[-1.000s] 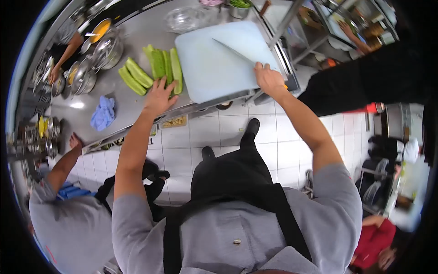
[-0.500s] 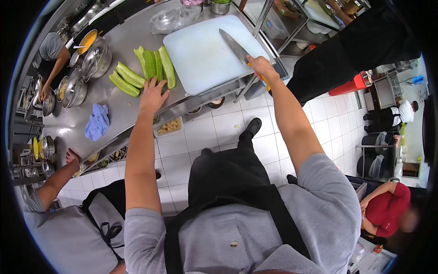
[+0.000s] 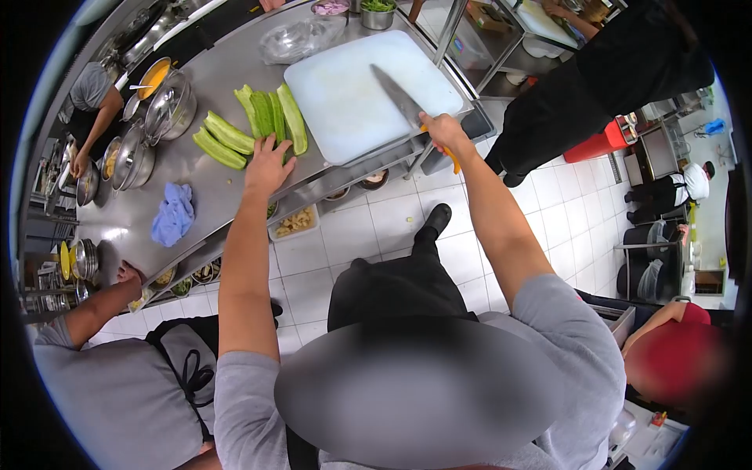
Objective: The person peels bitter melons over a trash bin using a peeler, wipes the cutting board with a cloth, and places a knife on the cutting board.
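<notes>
My right hand (image 3: 446, 135) is closed around the orange handle of a chef's knife (image 3: 395, 92). Its blade lies over the right part of a white cutting board (image 3: 352, 94), pointing away from me. Fingers spread, my left hand (image 3: 269, 166) rests at the near ends of several long green cucumber halves (image 3: 258, 113), which seem scooped out along the middle. These lie on the steel table left of the board, some side by side and two (image 3: 223, 141) further left. My palm hides part of their near ends.
A crumpled blue cloth (image 3: 172, 215) and metal bowls (image 3: 171, 106) are on the steel table, with a clear plastic bag (image 3: 301, 37) behind the board. Co-workers stand at left and far right. Another person's dark-clothed legs (image 3: 540, 117) are close on the right.
The whole view has shifted slightly. My left hand stays at the cucumber halves and my right hand keeps its hold on the knife, with little visible movement.
</notes>
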{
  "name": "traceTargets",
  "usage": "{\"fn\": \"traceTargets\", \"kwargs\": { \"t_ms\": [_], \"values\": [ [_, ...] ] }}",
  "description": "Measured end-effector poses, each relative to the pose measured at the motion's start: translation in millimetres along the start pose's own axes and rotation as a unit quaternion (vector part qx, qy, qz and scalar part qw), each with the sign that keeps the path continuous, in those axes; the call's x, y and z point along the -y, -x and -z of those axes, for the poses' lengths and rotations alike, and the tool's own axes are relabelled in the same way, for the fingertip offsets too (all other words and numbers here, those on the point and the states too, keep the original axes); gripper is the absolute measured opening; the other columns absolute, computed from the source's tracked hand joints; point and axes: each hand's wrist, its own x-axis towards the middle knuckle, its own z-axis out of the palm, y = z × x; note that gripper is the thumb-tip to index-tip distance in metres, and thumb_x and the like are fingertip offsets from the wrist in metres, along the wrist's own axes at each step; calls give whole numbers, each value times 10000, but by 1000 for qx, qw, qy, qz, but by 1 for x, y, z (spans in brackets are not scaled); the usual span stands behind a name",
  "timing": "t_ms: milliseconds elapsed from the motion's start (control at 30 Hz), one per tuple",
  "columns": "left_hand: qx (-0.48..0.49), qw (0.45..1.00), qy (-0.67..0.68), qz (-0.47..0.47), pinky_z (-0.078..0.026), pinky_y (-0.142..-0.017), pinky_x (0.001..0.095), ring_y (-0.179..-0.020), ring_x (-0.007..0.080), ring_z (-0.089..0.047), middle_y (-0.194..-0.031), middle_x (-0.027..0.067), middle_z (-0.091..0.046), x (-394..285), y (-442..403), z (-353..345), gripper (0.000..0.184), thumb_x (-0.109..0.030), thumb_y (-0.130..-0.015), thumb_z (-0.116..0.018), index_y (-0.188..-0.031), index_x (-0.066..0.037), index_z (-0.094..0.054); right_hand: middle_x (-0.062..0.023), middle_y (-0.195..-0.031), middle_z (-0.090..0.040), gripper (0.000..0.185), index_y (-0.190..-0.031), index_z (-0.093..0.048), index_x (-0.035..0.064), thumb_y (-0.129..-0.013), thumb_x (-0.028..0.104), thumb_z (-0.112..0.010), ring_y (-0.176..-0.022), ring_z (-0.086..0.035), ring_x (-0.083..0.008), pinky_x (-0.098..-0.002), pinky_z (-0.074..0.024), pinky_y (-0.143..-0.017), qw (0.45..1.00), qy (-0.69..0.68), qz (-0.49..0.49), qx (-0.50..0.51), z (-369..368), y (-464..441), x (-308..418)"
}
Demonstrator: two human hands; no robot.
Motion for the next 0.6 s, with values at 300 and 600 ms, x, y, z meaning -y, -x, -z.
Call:
{"fn": "traceTargets", "kwargs": {
  "t_ms": [300,600],
  "values": [
    [-333,932,-106,93,-495,-869,469,-1006,342,-617,-1084,177,-653,151,40,21,384,-290,-895,-642,-1155,-9,-610,-140,-491,-543,702,-638,-594,-47,-967,560,-470,-421,-576,-272,-408,-487,-429,996,-70,-6,-53,-20,25,-13],
    [-269,843,58,463,-485,-889,477,-1072,412,-622,-1163,231,-651,216,110,-34,467,-295,-899,-596,-1256,5,-570,-119,-515,-533,651,-835,-655,-57,-999,532,-431,-411,-571,-215,-398,-465,-388,990,-84,48,106,-22,51,-15]
  ]
}}
